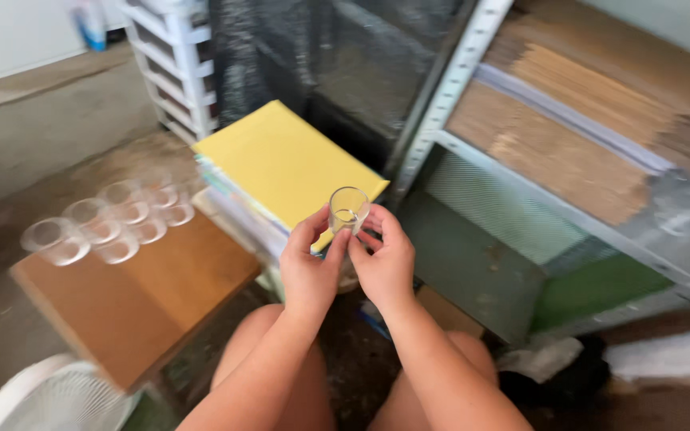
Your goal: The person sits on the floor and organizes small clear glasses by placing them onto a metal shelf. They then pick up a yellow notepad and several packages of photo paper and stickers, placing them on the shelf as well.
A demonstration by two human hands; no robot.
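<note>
We hold both forearms out ahead of our bare knees, angled inward so that the wrists nearly meet. Our left hand (308,267) and right hand (385,262) are raised side by side, backs toward us, thumbs touching. The fingers of each curl inward and pinch at the tips, closing from both sides on a small clear glass (349,210).

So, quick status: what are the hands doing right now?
Left hand and right hand both pinching one small clear glass. More glasses sit apart on the brown board. Nothing in between.
</note>
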